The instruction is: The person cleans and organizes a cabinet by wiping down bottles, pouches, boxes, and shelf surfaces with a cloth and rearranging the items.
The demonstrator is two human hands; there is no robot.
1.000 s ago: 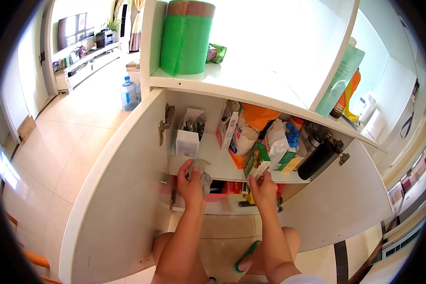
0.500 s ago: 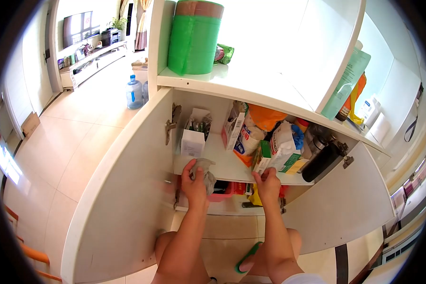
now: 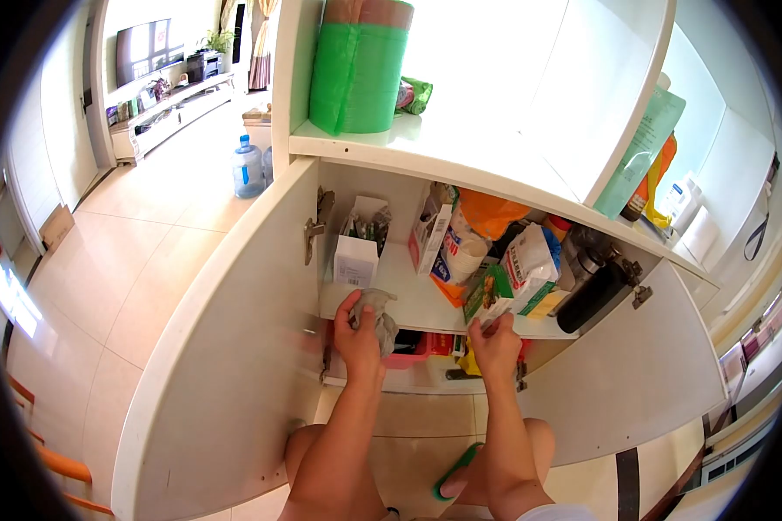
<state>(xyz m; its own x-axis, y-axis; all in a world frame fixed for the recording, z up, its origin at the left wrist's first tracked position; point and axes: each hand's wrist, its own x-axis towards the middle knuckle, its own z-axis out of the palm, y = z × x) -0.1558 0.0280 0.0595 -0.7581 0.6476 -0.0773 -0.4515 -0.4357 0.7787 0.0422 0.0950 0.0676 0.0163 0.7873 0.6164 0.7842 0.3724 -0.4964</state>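
My left hand (image 3: 360,336) is closed around a crumpled grey cloth (image 3: 379,323) at the front edge of the cabinet shelf (image 3: 408,306). Beyond it stands an open white box (image 3: 354,263) packed with small items. My right hand (image 3: 497,346) has its fingers pinched at the near end of a small green-and-white box (image 3: 490,295), which sits turned at an angle on the shelf. Right behind that box leans a larger white-and-green packet (image 3: 530,265). A white-and-blue package (image 3: 462,253) and an upright white-and-pink box (image 3: 432,234) are to its left.
Two cabinet doors stand open, one at left (image 3: 226,347) and one at right (image 3: 626,373). A black bottle (image 3: 595,297) leans at the shelf's right. Below is a pink basket (image 3: 407,359). A green-wrapped roll (image 3: 359,74) stands on the upper shelf.
The small green-and-white box has turned, so more of its green face shows. My right hand has shifted slightly with it, while my left hand stays put with the cloth.
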